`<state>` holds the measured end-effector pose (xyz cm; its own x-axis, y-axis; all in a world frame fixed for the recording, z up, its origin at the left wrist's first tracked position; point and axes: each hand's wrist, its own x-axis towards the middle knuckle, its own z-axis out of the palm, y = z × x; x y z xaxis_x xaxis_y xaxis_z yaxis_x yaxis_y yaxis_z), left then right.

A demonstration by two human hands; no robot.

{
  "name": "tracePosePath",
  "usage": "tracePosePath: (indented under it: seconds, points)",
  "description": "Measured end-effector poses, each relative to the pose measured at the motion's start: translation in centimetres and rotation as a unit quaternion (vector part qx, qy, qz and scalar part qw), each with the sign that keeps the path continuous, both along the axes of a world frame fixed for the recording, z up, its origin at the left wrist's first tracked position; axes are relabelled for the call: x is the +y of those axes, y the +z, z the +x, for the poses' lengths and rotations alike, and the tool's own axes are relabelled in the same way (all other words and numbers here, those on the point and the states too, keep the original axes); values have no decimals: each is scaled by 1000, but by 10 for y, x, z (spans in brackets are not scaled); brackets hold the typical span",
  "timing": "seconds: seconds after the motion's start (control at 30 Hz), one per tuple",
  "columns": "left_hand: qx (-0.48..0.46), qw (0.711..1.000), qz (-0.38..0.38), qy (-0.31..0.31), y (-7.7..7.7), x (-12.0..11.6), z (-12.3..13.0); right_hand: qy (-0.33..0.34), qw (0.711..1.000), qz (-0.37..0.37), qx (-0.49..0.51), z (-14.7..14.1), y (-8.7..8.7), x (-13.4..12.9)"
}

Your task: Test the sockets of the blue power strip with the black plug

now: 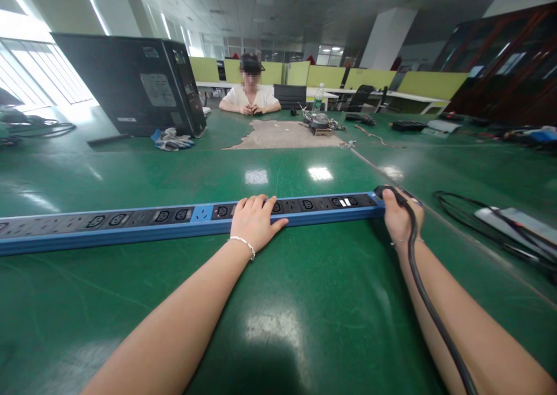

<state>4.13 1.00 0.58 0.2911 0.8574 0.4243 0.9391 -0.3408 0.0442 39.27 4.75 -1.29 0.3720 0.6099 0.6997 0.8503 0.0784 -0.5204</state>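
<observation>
A long blue power strip [202, 213] with a row of black sockets lies across the green table, running out of view at the left. My left hand [255, 221] rests on it right of its blue socket section, fingers spread across the top and thumb pointing right. At the strip's right end my right hand [402, 215] is closed around the black plug [385, 192] of a power cable. From there the thick black cable [418, 273] hangs over my right forearm toward the bottom edge. My fingers partly hide the plug and the strip's end, so I cannot tell whether they are joined.
A black computer case [130, 87] stands at the back left, with work gloves [172, 140] before it. Across the table sits a person [250, 96]. A plastic bottle [319, 98] and small parts stand farther back. Coiled black cables [470, 215] lie at the right.
</observation>
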Motion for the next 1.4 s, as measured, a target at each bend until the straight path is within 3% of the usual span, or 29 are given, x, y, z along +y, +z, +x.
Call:
tracePosePath:
  seconds: [0.2, 0.9, 1.4]
  points:
    - [-2, 1000, -6, 5, 0, 0, 0, -3, 1000, -22, 1, -6, -3, 2]
    - [-1, 1000, 0, 2, 0, 0, 1, 14, 999, -30, -7, -25, 8, -4]
    - [0, 1000, 8, 0, 0, 0, 0, 10, 996, -67, -57, -18, 0, -1]
